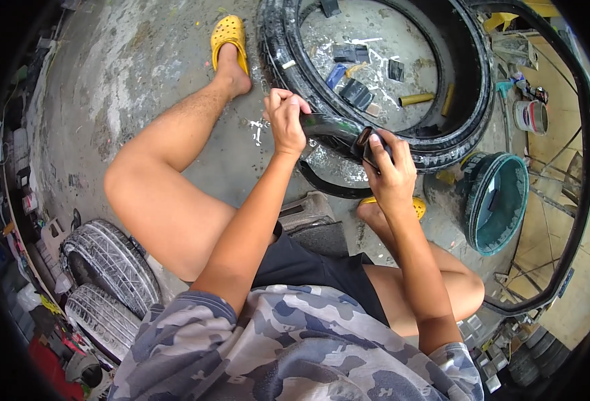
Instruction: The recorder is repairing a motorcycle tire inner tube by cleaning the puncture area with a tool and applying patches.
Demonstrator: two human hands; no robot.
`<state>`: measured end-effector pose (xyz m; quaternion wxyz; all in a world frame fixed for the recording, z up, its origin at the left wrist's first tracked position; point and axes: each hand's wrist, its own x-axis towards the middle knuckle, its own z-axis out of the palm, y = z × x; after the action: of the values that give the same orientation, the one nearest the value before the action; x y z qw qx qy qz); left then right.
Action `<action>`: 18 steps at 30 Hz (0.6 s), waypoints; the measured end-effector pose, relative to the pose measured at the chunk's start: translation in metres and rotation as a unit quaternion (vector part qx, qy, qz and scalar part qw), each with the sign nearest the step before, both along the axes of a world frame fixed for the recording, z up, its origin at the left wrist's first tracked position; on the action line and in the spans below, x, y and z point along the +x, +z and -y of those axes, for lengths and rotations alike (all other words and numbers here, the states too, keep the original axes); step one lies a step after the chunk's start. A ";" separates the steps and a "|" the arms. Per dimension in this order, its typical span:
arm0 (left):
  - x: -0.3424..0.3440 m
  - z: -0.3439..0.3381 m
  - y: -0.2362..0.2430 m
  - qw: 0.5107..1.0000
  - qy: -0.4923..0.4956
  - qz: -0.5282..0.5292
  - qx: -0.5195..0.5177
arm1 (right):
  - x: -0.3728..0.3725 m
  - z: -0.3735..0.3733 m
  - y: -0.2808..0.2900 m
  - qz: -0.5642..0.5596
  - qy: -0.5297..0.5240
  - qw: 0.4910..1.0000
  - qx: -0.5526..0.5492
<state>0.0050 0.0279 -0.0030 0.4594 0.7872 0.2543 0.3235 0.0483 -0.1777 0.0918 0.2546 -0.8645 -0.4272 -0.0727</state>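
Note:
My left hand [287,120] grips a glossy black rubber tube [328,127] at the near left side of a large black tyre [472,87], its fingers curled round it. My right hand [389,170] is closed on a small dark block [365,142] held against the tube's right part, with thumb on top. The tube's loose lower loop [335,187] hangs near the floor. Inside the tyre's ring lie several black pieces [356,93], a blue piece [336,75] and a yellow roll [415,99].
A teal bucket [472,227] and paint pail [530,117] stand right, within a big black loop [578,80] near a plywood board [548,267]. Two dusty tyres [114,250] lie lower left. My feet in yellow clogs [227,30] rest on the stained concrete floor [108,80].

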 end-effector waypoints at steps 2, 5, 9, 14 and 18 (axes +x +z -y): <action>-0.001 0.000 -0.003 1.000 0.003 0.020 -0.023 | 0.001 0.000 0.007 -0.042 0.002 0.999 0.014; -0.002 -0.005 -0.005 0.999 -0.025 0.020 -0.043 | 0.003 0.005 0.026 -0.110 0.007 0.994 0.006; -0.002 -0.001 -0.001 0.998 -0.028 0.012 -0.049 | 0.016 0.016 0.039 -0.216 -0.008 0.976 -0.006; -0.004 -0.001 -0.009 0.995 -0.004 0.028 -0.099 | 0.049 -0.046 0.030 -0.190 0.084 0.975 -0.073; -0.007 0.000 -0.007 0.993 0.011 0.025 -0.118 | 0.054 -0.015 0.037 -0.247 0.108 0.962 -0.035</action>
<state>-0.0016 0.0282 -0.0101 0.5514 0.7164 0.2877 0.3162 0.1025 -0.1626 0.1291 0.3282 -0.8125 -0.4446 0.1857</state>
